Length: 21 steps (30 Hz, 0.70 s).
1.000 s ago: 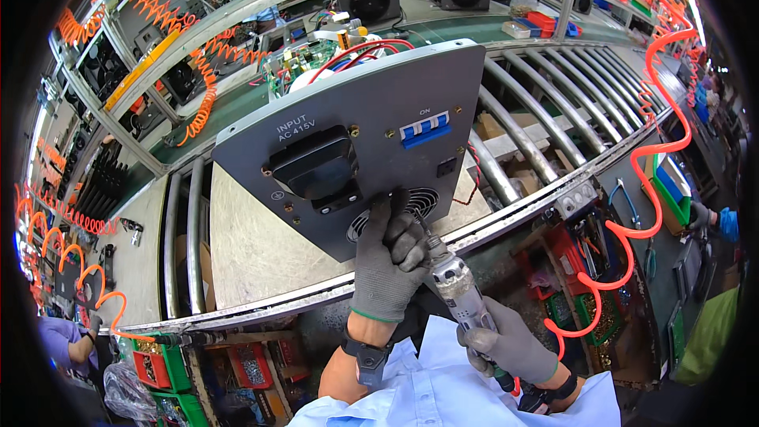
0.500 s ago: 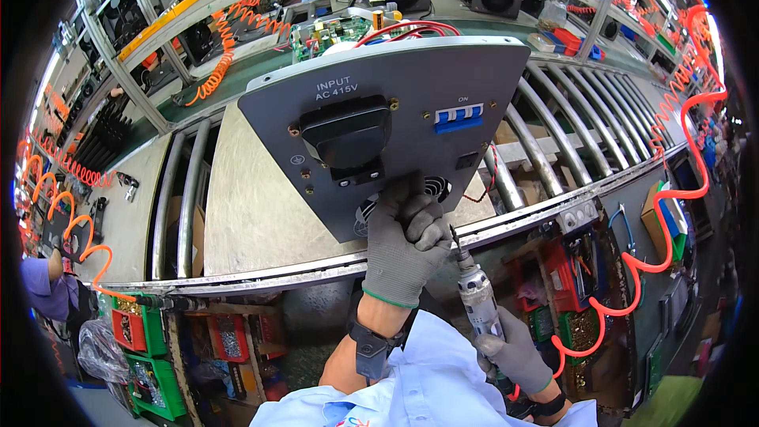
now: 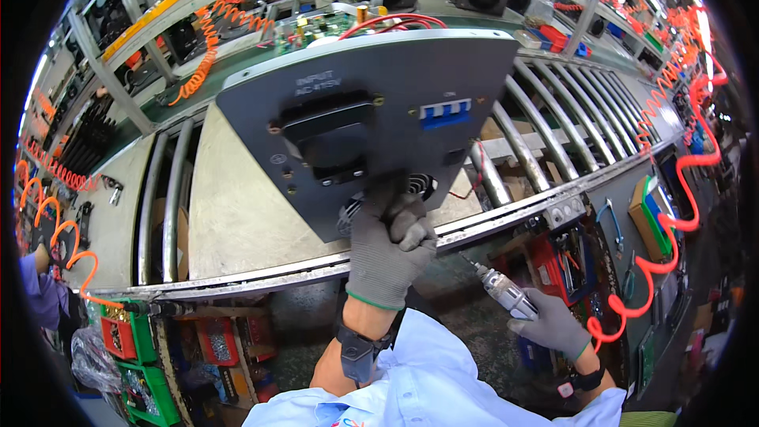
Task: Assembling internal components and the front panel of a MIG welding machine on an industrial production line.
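A dark grey metal panel (image 3: 371, 111) of an electrical unit stands tilted on the workbench, with a black socket block, a blue terminal block and a round fan grille near its lower edge. My left hand (image 3: 389, 247), in a grey glove, is closed on that lower edge at the grille. My right hand (image 3: 553, 323), also gloved, holds a pneumatic screwdriver (image 3: 500, 288) low at the bench's front, its bit pointing up-left, apart from the panel. A circuit board with red wires shows behind the panel's top.
The bench has a flat metal plate (image 3: 237, 213) and steel roller bars (image 3: 545, 126) to the right. Orange coiled air hoses (image 3: 672, 213) hang at right and left. Green and red parts bins (image 3: 134, 340) sit below the bench. Another person's sleeve (image 3: 39, 292) is at far left.
My right hand has drawn the screwdriver down and to the right, away from the panel. My left hand keeps its hold on the lower edge; the view has shifted closer.
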Tool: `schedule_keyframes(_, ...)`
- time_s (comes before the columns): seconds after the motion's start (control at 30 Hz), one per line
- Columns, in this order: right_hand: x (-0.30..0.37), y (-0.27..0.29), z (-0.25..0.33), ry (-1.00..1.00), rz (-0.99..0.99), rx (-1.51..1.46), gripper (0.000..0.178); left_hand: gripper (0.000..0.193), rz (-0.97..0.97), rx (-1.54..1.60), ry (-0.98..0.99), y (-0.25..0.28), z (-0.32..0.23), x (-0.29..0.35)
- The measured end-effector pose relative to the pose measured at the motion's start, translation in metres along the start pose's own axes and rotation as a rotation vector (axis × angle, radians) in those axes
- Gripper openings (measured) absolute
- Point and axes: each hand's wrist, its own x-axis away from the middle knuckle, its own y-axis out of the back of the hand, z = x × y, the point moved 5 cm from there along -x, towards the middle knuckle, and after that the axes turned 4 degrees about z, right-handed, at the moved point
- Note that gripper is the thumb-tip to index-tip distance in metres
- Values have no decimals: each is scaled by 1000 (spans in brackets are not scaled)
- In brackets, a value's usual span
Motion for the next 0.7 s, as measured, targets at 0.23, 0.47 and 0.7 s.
schedule_keyframes(0.23,-33,61,-39,-146,135,750,42,9,151,73,10,-10,11,-5)
schedule_keyframes(0.47,-111,143,-86,-411,79,727,51,12,201,-201,-100,-12,-4,-3)
schedule_keyframes(0.7,-171,149,-107,-154,238,907,40,23,101,-207,33,35,-35,-9)
